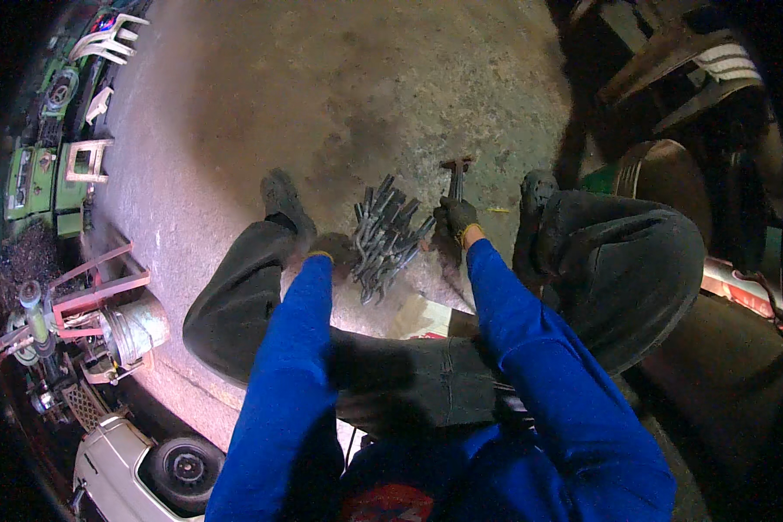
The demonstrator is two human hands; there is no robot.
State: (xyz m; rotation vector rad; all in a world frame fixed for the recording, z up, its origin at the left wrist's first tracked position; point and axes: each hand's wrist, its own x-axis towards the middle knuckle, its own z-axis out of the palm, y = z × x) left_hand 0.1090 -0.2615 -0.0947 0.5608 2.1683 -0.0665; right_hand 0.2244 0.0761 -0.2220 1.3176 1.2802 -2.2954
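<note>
On the floor between my feet lies a pile of grey metal pieces (383, 233), rod-like with curved ends. My left hand (334, 249), in a dark glove with a yellow cuff, is at the left side of the pile. Its fingers are too dark to make out. To the right of the pile, my gloved right hand (458, 217) is closed round the grey shaft of a T-shaped, hammer-like tool (456, 174). The tool's rusty-brown crosspiece points away from me.
A pale carton (435, 320) lies close in front of me. Off to the left are a white stool (87, 161), a metal bucket (136, 329), a red frame (100, 291) and green machinery (33, 183). A wheel (185, 468) sits at lower left. At right stands a large drum (665, 187).
</note>
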